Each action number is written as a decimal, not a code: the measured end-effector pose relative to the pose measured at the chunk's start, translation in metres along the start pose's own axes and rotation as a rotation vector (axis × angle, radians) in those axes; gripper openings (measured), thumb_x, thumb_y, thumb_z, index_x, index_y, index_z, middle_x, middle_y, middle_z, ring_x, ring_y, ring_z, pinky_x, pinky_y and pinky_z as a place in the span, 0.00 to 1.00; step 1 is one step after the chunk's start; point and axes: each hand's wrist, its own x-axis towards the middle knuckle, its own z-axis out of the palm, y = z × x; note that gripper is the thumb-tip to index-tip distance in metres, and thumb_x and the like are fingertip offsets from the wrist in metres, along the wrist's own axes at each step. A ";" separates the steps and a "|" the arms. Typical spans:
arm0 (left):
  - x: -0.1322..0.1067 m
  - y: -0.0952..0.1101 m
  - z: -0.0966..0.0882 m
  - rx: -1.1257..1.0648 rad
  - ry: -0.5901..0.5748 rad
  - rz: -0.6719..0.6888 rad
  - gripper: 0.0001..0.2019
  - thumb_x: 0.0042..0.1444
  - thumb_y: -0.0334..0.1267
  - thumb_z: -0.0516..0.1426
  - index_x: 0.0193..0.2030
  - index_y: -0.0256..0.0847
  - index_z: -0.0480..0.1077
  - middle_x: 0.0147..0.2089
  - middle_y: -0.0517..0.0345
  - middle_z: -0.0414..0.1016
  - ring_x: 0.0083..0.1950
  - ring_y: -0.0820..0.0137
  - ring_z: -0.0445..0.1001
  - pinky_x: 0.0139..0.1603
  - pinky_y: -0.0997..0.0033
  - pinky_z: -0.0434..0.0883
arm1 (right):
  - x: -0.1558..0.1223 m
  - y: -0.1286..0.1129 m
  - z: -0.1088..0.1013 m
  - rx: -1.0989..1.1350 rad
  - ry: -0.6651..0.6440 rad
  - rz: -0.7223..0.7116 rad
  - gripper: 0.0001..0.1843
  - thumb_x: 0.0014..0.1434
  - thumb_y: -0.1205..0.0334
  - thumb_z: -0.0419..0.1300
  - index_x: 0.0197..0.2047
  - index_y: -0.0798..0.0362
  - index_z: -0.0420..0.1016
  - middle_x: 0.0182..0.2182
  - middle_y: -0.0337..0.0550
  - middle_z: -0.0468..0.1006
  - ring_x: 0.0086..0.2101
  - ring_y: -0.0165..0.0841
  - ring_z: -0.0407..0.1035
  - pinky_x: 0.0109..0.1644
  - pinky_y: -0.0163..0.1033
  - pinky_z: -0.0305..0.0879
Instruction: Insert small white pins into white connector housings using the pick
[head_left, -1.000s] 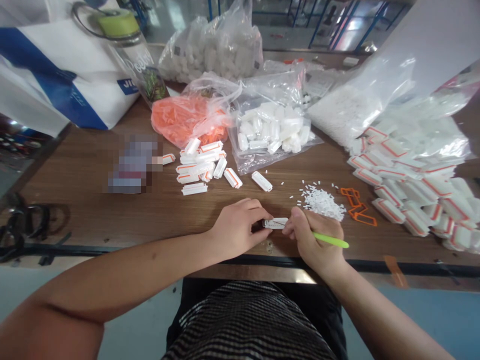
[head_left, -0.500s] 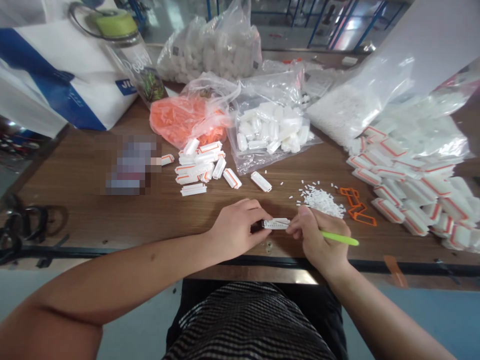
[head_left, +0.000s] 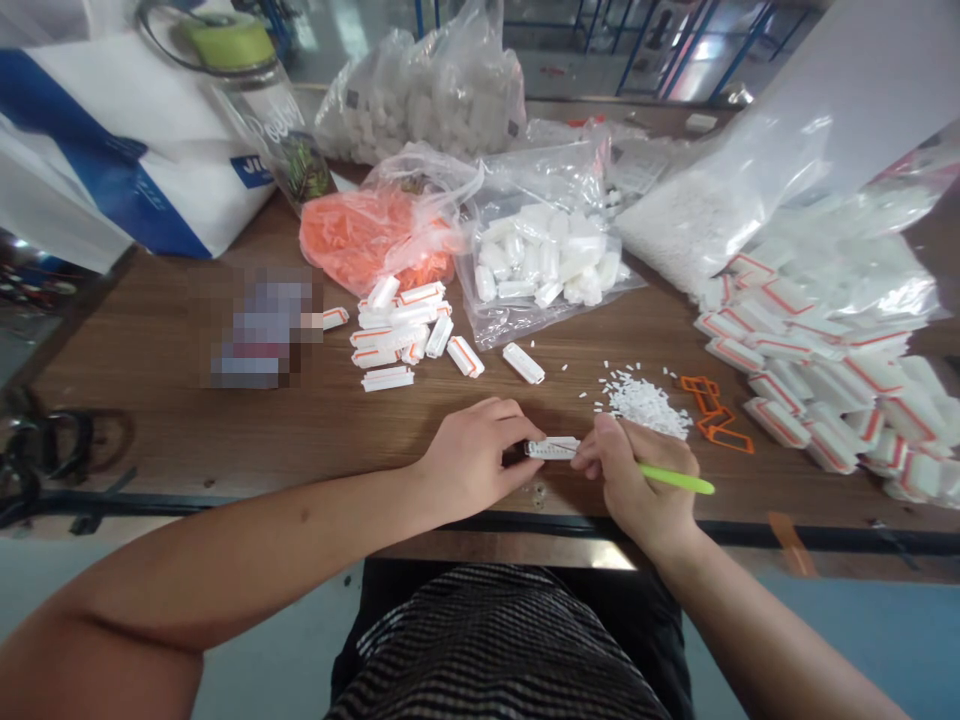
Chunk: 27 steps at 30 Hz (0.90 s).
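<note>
My left hand [head_left: 474, 452] pinches the left end of a small white plastic case [head_left: 553, 447] between thumb and fingers, low over the wooden table. A row of tiny marks or pieces shows along the case's upper face. My right hand [head_left: 641, 475] is closed around a thin tool with a lime-green handle [head_left: 679, 479]. A fine tip reaches from its fingers onto the case's right part; the tool's exact kind cannot be made out. Just beyond my right hand lies a heap of tiny white pellets [head_left: 646, 400]. Beside the heap are several orange rectangular frames [head_left: 716, 415].
Several white cases with orange edging [head_left: 401, 325] lie left of centre, and a larger pile [head_left: 825, 380] is at the right. Behind stand a bag of orange parts [head_left: 375, 235], an open bag of white shells [head_left: 544, 255], a bag of white pellets [head_left: 690, 220] and a green-capped bottle [head_left: 262, 110].
My right hand and the green-handled tool have shifted very slightly left. The left hand and the white case stay where they were.
</note>
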 end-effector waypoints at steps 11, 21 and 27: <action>0.000 0.000 0.000 0.010 0.006 -0.004 0.06 0.58 0.38 0.61 0.42 0.41 0.74 0.38 0.59 0.75 0.40 0.69 0.72 0.42 0.67 0.71 | 0.000 -0.005 -0.001 -0.052 -0.010 -0.072 0.24 0.67 0.65 0.52 0.19 0.52 0.73 0.16 0.35 0.74 0.17 0.23 0.68 0.25 0.31 0.62; 0.000 0.001 -0.001 0.004 -0.001 -0.007 0.06 0.57 0.37 0.61 0.42 0.41 0.75 0.38 0.58 0.75 0.40 0.68 0.73 0.42 0.66 0.71 | 0.002 -0.008 0.000 -0.022 -0.036 -0.010 0.24 0.66 0.64 0.52 0.18 0.52 0.72 0.14 0.35 0.73 0.16 0.24 0.67 0.24 0.32 0.63; 0.001 0.002 -0.001 -0.005 -0.004 -0.021 0.06 0.57 0.36 0.61 0.42 0.42 0.75 0.37 0.59 0.75 0.39 0.69 0.72 0.41 0.68 0.70 | -0.001 -0.003 0.000 -0.009 0.026 -0.005 0.25 0.67 0.62 0.52 0.18 0.52 0.73 0.16 0.36 0.75 0.16 0.23 0.67 0.24 0.32 0.63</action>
